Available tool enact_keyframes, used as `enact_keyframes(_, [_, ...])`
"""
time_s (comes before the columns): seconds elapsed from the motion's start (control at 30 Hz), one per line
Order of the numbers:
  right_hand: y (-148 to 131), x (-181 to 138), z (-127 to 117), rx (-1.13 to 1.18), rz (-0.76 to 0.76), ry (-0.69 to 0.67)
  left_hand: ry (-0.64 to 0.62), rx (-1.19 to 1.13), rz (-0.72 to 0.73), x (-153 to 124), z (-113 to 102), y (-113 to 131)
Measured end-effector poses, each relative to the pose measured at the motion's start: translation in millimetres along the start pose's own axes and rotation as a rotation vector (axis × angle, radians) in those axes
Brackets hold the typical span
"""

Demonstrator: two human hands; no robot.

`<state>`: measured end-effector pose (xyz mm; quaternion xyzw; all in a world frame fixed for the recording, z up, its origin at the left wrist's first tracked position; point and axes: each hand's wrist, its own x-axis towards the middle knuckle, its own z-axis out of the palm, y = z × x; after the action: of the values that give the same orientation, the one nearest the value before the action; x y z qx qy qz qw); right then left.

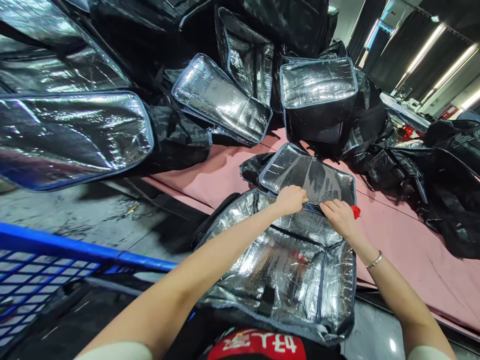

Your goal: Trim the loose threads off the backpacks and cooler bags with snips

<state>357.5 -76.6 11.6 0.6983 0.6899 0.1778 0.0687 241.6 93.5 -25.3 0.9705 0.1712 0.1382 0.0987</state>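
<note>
An insulated bag (pixel 296 270) with a silver foil lining lies wide open in front of me. Its foil-lined lid (pixel 311 172) is folded back on the far side. My left hand (pixel 291 200) is closed, fingers pinched on the bag's dark-edged seam where the lid joins the body. Close by on the right, my right hand (pixel 339 216) has its fingers bent over the same seam, the tips pressed against it. A small red thing (pixel 355 212) shows just beyond the right hand; its kind is unclear.
More open foil-lined bags (pixel 223 97) are piled at the back and left, another (pixel 318 82) behind the lid. Black bags (pixel 450 185) lie at right on the pink-covered table (pixel 397 245). A blue plastic crate (pixel 48 245) stands at lower left.
</note>
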Motion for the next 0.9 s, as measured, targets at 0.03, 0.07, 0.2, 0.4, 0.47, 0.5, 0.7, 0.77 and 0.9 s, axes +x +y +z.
enact_keyframes(0.03, [0.0, -0.3, 0.1, 0.003, -0.008, -0.002, -0.001, -0.002, -0.002, 0.1, 0.1, -0.2])
enact_keyframes(0.07, [0.5, -0.1, 0.3, 0.008, -0.011, -0.001, -0.002, -0.004, -0.002, 0.3, 0.3, -0.5])
enact_keyframes(0.2, [8.4, 5.2, 1.3, 0.05, 0.027, 0.014, -0.012, -0.011, 0.0, 1.0, 1.3, -2.4])
enact_keyframes(0.4, [19.9, 8.1, 4.2, 0.094, -0.013, 0.067, -0.019, -0.012, 0.01, 2.2, 3.6, -4.8])
enact_keyframes(0.47, [16.1, 4.9, 6.7, 0.027, 0.001, 0.086, -0.017, -0.012, 0.015, 2.4, 4.2, -5.2])
enact_keyframes(0.5, [13.1, 3.1, 8.0, -0.009, 0.014, 0.094, -0.015, -0.013, 0.017, 2.6, 4.4, -5.3])
enact_keyframes(0.7, [-3.5, -1.9, 8.7, -0.11, 0.038, 0.142, -0.002, -0.013, 0.023, 2.6, 5.6, -6.0])
enact_keyframes(0.77, [-4.2, -0.1, 5.1, -0.114, 0.026, 0.132, 0.002, -0.013, 0.023, 2.2, 5.9, -5.9])
enact_keyframes(0.9, [5.5, 8.9, -2.4, -0.048, -0.033, 0.046, 0.003, -0.014, 0.023, 1.1, 6.1, -5.2])
